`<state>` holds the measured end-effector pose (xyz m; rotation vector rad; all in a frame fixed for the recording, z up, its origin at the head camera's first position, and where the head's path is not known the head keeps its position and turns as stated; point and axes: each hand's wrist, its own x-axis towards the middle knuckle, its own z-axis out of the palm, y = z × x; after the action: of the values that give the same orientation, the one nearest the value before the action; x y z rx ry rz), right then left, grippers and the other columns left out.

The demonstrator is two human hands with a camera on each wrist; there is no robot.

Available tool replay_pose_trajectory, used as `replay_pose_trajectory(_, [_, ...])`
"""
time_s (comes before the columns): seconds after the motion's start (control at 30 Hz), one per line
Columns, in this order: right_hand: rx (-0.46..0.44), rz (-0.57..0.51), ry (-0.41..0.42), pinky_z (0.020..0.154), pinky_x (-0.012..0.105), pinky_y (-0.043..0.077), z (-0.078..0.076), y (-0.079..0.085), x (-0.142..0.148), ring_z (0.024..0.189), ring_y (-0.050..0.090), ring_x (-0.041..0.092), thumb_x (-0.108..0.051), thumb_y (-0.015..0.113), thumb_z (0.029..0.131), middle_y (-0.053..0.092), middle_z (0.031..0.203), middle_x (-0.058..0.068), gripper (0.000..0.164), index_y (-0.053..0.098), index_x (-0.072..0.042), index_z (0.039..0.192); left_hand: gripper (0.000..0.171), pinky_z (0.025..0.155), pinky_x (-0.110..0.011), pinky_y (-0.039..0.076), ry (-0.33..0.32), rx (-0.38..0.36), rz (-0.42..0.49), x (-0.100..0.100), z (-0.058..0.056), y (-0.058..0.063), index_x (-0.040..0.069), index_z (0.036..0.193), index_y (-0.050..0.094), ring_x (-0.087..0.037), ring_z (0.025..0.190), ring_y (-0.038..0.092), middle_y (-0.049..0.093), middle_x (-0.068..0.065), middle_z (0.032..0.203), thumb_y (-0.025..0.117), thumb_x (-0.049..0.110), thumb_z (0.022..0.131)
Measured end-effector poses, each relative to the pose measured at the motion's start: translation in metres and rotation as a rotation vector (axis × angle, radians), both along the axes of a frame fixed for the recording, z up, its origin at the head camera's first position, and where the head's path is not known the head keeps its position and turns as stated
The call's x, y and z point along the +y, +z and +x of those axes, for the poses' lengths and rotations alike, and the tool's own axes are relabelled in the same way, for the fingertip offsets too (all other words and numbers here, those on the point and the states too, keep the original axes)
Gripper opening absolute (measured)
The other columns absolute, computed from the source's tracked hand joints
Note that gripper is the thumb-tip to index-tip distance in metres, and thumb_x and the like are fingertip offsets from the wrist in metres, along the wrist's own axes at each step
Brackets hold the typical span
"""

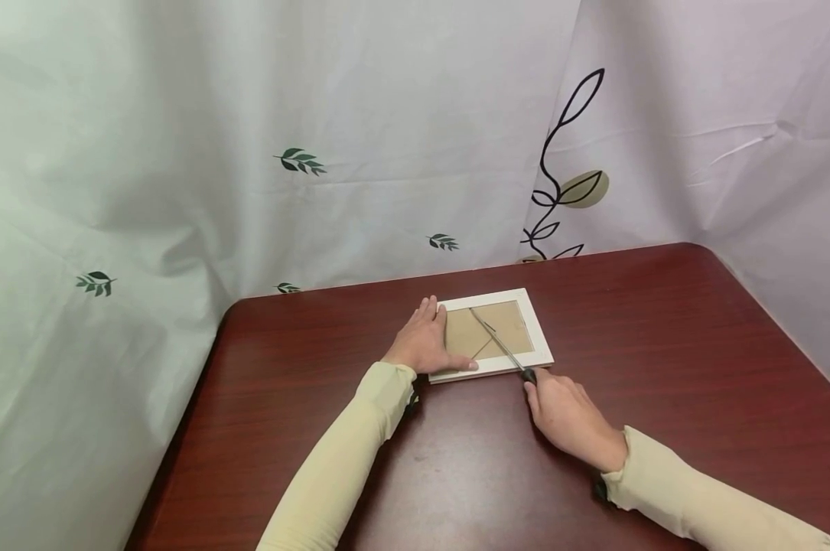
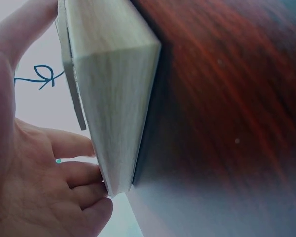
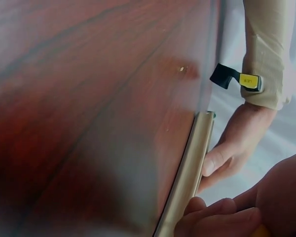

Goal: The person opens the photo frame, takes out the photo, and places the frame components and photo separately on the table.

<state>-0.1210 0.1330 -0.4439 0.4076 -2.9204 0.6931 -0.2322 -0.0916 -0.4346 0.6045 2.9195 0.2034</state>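
A white picture frame (image 1: 540,337) lies on the table with its brown backing board (image 1: 507,317) facing up. My left hand (image 1: 424,337) rests spread on its left side, the thumb along the near edge; the left wrist view shows the frame's pale side (image 2: 113,108) beside the fingers. With curled fingers, my right hand (image 1: 569,413) grips the dark handle of a screwdriver (image 1: 504,348). Its metal shaft slants across the near rim, and the tip overlaps the far part of the backing. In the right wrist view the fingers (image 3: 227,217) sit close to the frame's edge (image 3: 187,173).
The frame stands on a dark red wooden table (image 1: 284,444), near its far edge. Behind and beside the table hangs a white curtain (image 1: 387,115) printed with leaves. A dark wrist strap with a yellow label (image 3: 249,81) circles the left sleeve.
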Motion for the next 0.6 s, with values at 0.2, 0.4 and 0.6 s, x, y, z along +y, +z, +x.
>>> replay_pose_trajectory(0.2, [-0.054,0.031,0.008,0.042,0.036,0.041,0.001,0.004,-0.009,0.051,0.053,0.020,-0.010,0.051,0.091,0.047,0.056,0.003,0.015,0.051,-0.002,0.079,0.125,0.113,-0.035,0.014,-0.001,0.006,0.004,0.000,0.000,-0.001,-0.004,0.144,0.024,-0.031,0.140,0.011,0.014,-0.024,0.151,0.059,0.080,0.059])
replay_pose_trajectory(0.4, [-0.099,0.024,0.020,0.042,0.033,0.039,0.003,0.010,-0.018,0.050,0.049,0.017,-0.009,0.049,0.092,0.046,0.057,0.004,0.014,0.048,-0.002,0.079,0.125,0.113,-0.034,0.014,-0.003,0.010,0.010,0.000,-0.002,-0.002,-0.004,0.144,0.024,-0.031,0.140,0.011,0.014,-0.024,0.151,0.059,0.081,0.059])
replay_pose_trajectory(0.6, [-0.142,0.006,0.004,0.042,0.033,0.039,0.005,0.010,-0.023,0.050,0.050,0.017,-0.010,0.047,0.093,0.046,0.057,0.004,0.015,0.046,-0.003,0.079,0.125,0.113,-0.034,0.013,0.001,0.011,0.020,-0.001,-0.002,-0.003,-0.004,0.144,0.024,-0.030,0.140,0.011,0.015,-0.023,0.151,0.060,0.080,0.059])
